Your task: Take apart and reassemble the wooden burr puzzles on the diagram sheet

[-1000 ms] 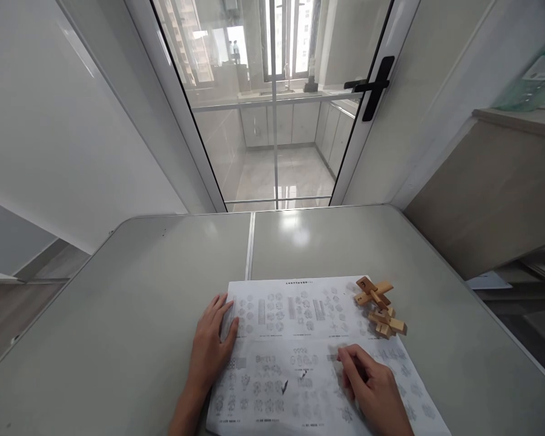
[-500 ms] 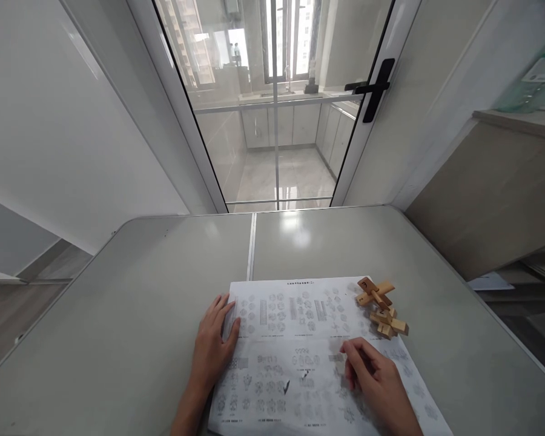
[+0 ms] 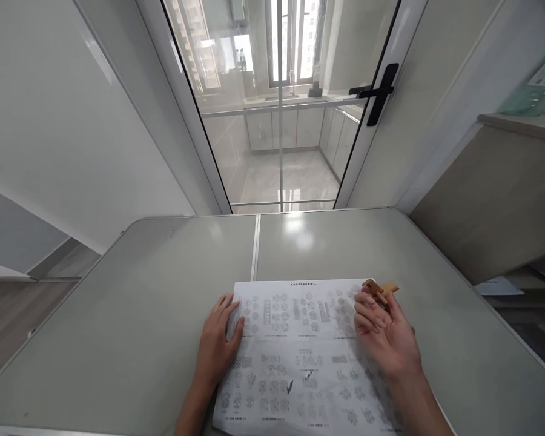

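Left hand [image 3: 218, 340] spread, on the sheet's [image 3: 300, 348] left edge; right hand [image 3: 393, 348] half-curled at wooden pieces [image 3: 391, 286] by its far right corner, grip cannot be told; hurried fingers, partly hiding them, could topple the pieces.

one left hand [image 3: 218, 339], one right hand [image 3: 387, 339], one printed sheet [image 3: 286, 351], at least two wooden pieces [image 3: 390, 288], one table [image 3: 163, 303], one door [image 3: 355, 165]

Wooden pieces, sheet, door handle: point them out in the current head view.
Wooden pieces [image 3: 373, 285]: head view, flat face of the darker piece.
Sheet [image 3: 277, 344]: head view, bare strip between printed rows.
Door handle [image 3: 381, 95]: head view, middle of the black plate.
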Demonstrator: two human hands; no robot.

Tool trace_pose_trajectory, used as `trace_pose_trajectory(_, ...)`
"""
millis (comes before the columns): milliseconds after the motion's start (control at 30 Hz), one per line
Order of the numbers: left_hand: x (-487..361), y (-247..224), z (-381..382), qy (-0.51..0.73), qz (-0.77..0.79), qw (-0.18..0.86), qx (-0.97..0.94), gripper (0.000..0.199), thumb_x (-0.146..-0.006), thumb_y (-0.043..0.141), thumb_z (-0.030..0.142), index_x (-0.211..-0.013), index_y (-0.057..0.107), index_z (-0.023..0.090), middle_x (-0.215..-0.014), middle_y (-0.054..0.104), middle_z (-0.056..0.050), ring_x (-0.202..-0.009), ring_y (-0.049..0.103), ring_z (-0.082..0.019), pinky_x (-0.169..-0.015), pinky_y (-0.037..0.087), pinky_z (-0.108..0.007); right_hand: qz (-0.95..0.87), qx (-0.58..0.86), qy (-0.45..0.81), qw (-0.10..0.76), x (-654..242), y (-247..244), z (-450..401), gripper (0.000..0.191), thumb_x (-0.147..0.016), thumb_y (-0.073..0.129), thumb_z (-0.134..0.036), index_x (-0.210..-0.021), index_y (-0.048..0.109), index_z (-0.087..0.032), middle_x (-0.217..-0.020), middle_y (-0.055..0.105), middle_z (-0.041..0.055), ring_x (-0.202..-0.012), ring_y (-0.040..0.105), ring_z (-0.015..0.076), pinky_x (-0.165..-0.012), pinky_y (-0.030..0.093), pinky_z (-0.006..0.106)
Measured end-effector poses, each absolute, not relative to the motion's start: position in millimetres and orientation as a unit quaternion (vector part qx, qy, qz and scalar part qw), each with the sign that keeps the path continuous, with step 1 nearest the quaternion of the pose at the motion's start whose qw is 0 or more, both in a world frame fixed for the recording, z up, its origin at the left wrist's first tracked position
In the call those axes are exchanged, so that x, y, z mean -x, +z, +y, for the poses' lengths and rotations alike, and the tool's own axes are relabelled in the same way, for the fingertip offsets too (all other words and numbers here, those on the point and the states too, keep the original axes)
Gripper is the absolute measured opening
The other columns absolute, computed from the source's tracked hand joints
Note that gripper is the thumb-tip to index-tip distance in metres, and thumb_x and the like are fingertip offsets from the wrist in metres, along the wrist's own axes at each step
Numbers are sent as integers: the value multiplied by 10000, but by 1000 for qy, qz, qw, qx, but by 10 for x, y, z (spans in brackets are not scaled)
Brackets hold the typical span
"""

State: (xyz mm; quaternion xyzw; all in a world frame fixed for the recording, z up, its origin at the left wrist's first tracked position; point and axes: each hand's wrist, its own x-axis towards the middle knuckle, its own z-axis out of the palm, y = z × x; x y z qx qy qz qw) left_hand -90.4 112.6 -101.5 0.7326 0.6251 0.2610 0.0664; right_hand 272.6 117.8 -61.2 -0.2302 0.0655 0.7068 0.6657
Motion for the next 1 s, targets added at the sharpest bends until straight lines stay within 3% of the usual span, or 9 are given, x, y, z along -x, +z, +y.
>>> trace_pose_trajectory(167,903,-1013,1128,260,624,69,-734,386,-1028,540,391,-1375,617,240,-1541,582,-94,-1486,470,-332,-1178,449,-583,78,202,695,685,-2776,-614,1207,259,-1103,385,-324,-1141,593,-175,-772,520,-45,-438,463,51,-414,466,183)
trace_pose_trajectory(367,905,-1009,1131,262,624,72,-733,390,-1025,542,391,-1378,619,246,-1543,581,-89,-1490,465,-332,-1177,452,-577,72,229,674,699,-2816,-658,1233,261,-1081,346,-226,-1039,598,-170,-722,507,-55,-399,435,53,-372,437,186)
trace_pose_trajectory(700,892,-1005,1119,256,628,71,-732,389,-1035,532,385,-1383,614,230,-1553,571,-91,-1495,457,-328,-1178,448,-576,60,249,664,702,-2856,-761,1222,262,-1057,360,-294,-911,549,-185,-683,514,-63,-357,432,51,-349,425,195)
trace_pose_trajectory(900,890,-1007,1125,258,625,72,-733,392,-1036,526,382,-1379,614,215,-1544,578,-100,-1493,459,-326,-1184,440,-580,30,277,674,684,-2896,-816,1241,175,-986,447,-204,-828,523,-200,-634,493,-78,-336,402,38,-342,397,176)
trace_pose_trajectory(1000,888,-1000,1122,255,627,73,-733,389,-1035,528,384,-1377,615,218,-1545,577,-100,-1492,459,-329,-1183,439,-583,-23,331,654,680,-2820,-836,1219,158,-942,548,-257,-793,534,-205,-600,494,-80,-332,373,38,-339,379,176)
